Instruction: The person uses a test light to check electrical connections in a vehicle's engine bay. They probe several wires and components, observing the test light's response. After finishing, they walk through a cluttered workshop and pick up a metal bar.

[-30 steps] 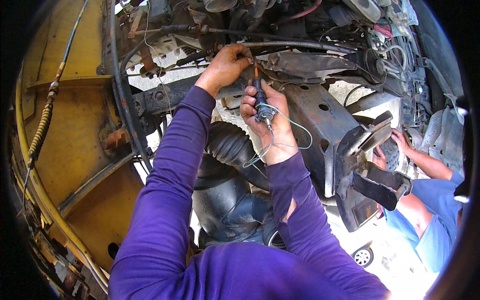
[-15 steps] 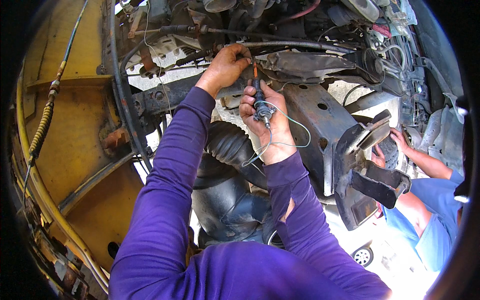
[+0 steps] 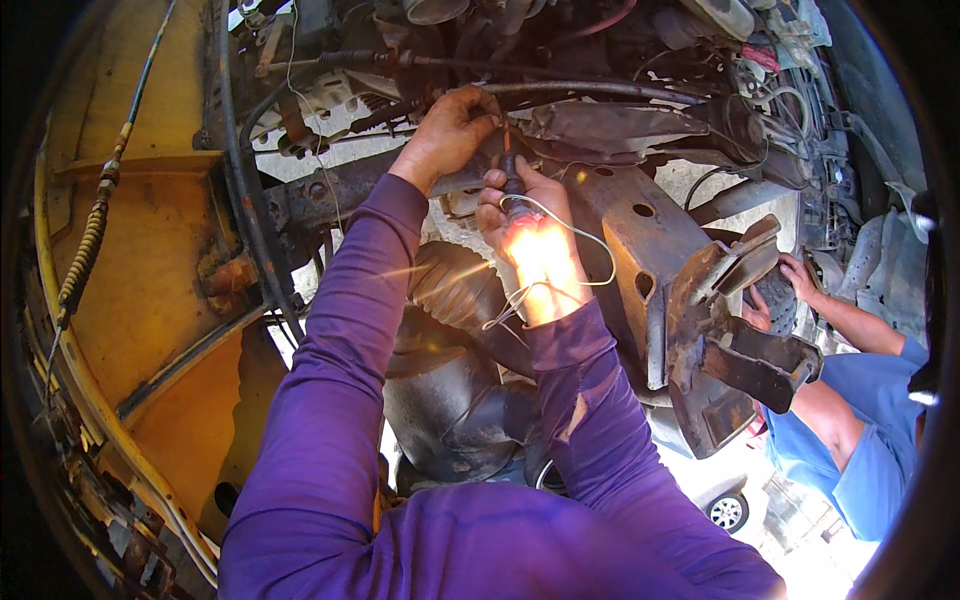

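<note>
My right hand [image 3: 525, 210] grips a dark cylindrical part [image 3: 513, 175] with a thin orange upper end [image 3: 507, 130]. A looped pale wire [image 3: 607, 262] runs from it around my wrist. A bright orange-white glare hides its lower end and much of my palm. Just above and left of it, my left hand [image 3: 450, 135] has its thumb and fingers pinched at the orange end, near a long metal rod [image 3: 600, 90]; what they hold is too small to make out.
Yellow body panel [image 3: 140, 250] on the left; engine parts and hoses [image 3: 500, 25] above; perforated steel beam and bracket [image 3: 730, 370] on the right; dark ribbed hose [image 3: 450, 280] below. A co-worker in blue [image 3: 860, 420] reaches with hands [image 3: 800, 280] beside the bracket. A car wheel [image 3: 727, 512] shows lower right.
A bright glare has appeared over the lower end of the part in my right hand and my wrist, tinting the scene warmer. Both hands stay in place.
</note>
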A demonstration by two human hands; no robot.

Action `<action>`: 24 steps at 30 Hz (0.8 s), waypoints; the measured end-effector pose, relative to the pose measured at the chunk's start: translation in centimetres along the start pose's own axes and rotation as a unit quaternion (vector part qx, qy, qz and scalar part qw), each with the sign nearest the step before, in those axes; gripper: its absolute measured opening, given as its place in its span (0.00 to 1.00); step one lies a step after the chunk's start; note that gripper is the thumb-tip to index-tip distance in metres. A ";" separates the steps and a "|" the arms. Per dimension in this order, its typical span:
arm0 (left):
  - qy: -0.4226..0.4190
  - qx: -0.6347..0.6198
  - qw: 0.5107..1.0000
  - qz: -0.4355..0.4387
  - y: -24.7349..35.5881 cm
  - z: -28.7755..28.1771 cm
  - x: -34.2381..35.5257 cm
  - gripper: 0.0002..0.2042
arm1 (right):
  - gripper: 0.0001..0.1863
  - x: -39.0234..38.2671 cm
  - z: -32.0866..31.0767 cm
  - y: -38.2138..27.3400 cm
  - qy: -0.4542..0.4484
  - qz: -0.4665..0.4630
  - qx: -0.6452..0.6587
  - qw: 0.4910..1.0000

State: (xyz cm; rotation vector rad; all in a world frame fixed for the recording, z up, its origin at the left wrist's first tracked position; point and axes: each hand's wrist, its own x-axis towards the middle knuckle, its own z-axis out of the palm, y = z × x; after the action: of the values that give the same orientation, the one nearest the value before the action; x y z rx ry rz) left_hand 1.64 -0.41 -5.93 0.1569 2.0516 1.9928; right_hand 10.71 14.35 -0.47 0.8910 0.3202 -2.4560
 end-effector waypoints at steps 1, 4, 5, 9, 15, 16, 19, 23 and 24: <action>-0.006 0.002 1.000 -0.001 0.1 0.0 0.0 0.07 | 0.15 0.3 -0.5 0.0 -0.003 -0.007 -0.003 1.000; -0.012 0.002 1.000 0.000 0.2 -0.1 0.1 0.08 | 0.15 0.6 -1.0 0.0 -0.023 -0.016 -0.014 1.000; -0.010 -0.003 1.000 0.003 0.1 -0.1 0.0 0.08 | 0.15 0.6 -1.1 0.0 -0.016 -0.013 -0.012 1.000; -0.010 0.005 1.000 -0.002 0.1 -0.3 0.0 0.08 | 0.16 0.3 -0.8 0.1 -0.002 -0.008 -0.006 1.000; -0.010 0.002 1.000 0.008 0.1 -0.2 0.0 0.07 | 0.17 0.4 -0.9 0.2 -0.010 -0.005 -0.005 1.000; -0.017 -0.011 1.000 0.000 0.3 -0.2 0.0 0.07 | 0.17 0.5 -1.0 0.2 -0.015 -0.007 -0.005 1.000; -0.015 -0.061 0.998 -0.008 1.3 0.1 -0.2 0.07 | 0.19 0.8 -1.7 -0.3 0.004 0.020 -0.019 1.000; 0.005 -0.084 0.996 0.000 1.9 0.1 -0.4 0.09 | 0.21 0.5 -0.8 0.3 0.016 -0.004 -0.017 1.000; -0.004 -0.071 0.997 -0.003 1.6 0.0 -0.4 0.10 | 0.21 0.5 -0.9 0.2 0.016 0.001 -0.011 1.000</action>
State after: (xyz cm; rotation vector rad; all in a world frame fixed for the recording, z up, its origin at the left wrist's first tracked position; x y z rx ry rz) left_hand 1.83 -0.40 -4.29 0.1312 1.8946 2.1216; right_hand 10.95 14.26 -1.48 0.9216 0.3558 -2.4336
